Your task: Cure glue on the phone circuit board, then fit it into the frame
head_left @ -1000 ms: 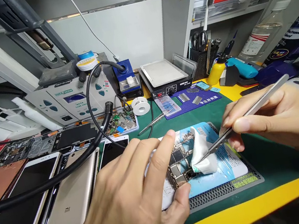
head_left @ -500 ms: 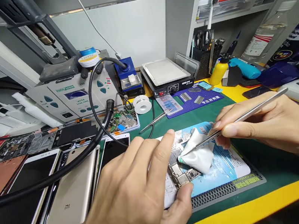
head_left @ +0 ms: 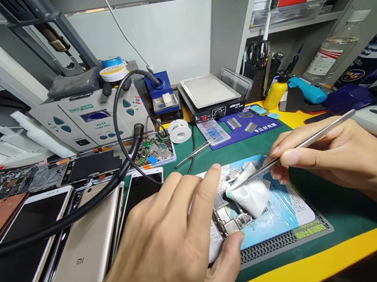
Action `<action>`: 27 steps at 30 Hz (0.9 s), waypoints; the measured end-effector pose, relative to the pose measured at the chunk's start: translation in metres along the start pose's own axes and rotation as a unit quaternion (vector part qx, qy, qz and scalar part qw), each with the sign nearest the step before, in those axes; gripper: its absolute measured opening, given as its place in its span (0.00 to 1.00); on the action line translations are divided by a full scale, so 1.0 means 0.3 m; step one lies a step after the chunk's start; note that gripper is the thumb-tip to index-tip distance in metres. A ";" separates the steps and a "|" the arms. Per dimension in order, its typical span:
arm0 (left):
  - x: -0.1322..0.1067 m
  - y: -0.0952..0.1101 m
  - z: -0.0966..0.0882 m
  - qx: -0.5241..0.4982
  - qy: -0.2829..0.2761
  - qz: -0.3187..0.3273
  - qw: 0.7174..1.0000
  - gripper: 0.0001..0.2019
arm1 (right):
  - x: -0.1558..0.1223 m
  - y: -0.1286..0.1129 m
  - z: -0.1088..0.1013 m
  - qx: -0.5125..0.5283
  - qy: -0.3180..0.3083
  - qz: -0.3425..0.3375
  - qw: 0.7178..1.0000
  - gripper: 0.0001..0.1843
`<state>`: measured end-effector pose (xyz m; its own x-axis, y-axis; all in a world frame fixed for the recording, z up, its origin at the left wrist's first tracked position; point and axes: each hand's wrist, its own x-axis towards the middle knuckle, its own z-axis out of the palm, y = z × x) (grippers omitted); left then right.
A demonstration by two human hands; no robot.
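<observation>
Fingers of our left hand pinch the bare circuit board, its silver shields exposed. Fingers of our right hand squeeze tweezers holding a crumpled white wipe against it.

Both bare: left hand, right hand; nails short.

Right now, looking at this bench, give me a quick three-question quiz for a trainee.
1. The tweezers in the right hand pinch: A a white wipe, B a solder spool, C scissors?
2. True or false: the white wipe lies on the gold phone.
3. Which hand steadies the circuit board on the blue mat?
Key: 1 A; 2 false; 3 the left hand.
</observation>
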<state>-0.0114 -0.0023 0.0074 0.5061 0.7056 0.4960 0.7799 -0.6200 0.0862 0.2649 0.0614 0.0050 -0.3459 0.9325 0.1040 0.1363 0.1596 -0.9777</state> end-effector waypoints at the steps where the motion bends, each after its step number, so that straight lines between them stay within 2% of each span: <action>1: 0.001 0.001 0.000 0.001 0.002 0.001 1.000 0.28 | 0.001 0.000 -0.001 0.006 0.007 -0.002 1.000 0.07; 5: 0.003 -0.002 0.004 0.002 -0.001 0.005 1.000 0.28 | -0.002 -0.003 -0.007 -0.015 0.005 0.006 1.000 0.09; 11: -0.004 -0.007 0.006 0.000 -0.002 0.011 1.000 0.28 | -0.004 -0.012 -0.014 -0.011 0.034 -0.011 0.999 0.08; 19: -0.005 -0.006 0.004 0.008 -0.008 0.011 1.000 0.28 | -0.001 -0.018 -0.003 -0.074 -0.019 -0.050 0.996 0.07; 27: -0.003 -0.006 0.003 0.004 -0.005 0.017 1.000 0.29 | -0.003 -0.013 0.005 -0.084 -0.024 -0.063 0.994 0.06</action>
<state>-0.0130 -0.0014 0.0059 0.5358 0.6876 0.4900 0.7654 -0.6406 0.0620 0.2633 0.0593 0.0085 -0.4125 0.8863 0.2107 0.2408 0.3291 -0.9131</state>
